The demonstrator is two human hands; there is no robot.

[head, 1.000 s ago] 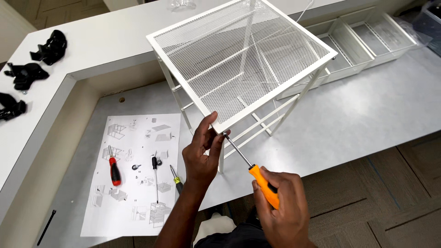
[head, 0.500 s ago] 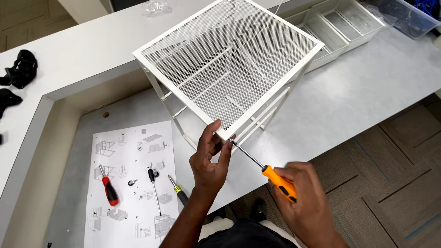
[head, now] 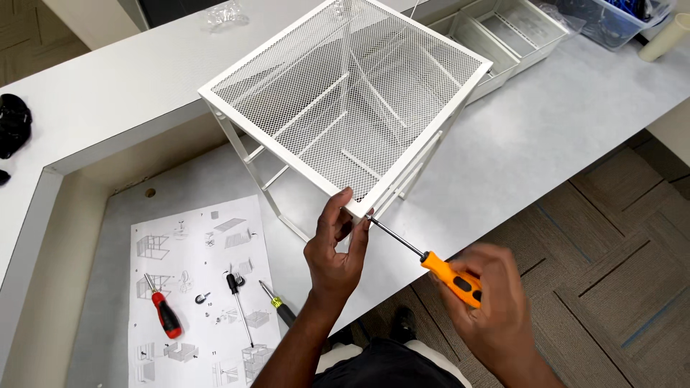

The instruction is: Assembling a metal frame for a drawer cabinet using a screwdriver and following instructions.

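A white metal frame with a mesh top [head: 345,93] stands on the grey desk [head: 546,136]. My left hand [head: 336,251] pinches the frame's near corner from below. My right hand [head: 496,309] grips an orange-handled screwdriver [head: 453,278], and its metal tip touches that same corner just right of my left fingers. The right hand is blurred.
An instruction sheet [head: 198,287] lies on the desk at the left with a red-handled screwdriver [head: 164,310], a black-handled tool [head: 237,294] and a yellow-and-black screwdriver [head: 279,305] on it. White mesh drawers [head: 510,29] sit at the back right. Black objects [head: 14,122] lie at far left.
The view has shifted, so the frame appears further right. My right hand has moved a little along the screwdriver handle; my left hand stays on the corner.
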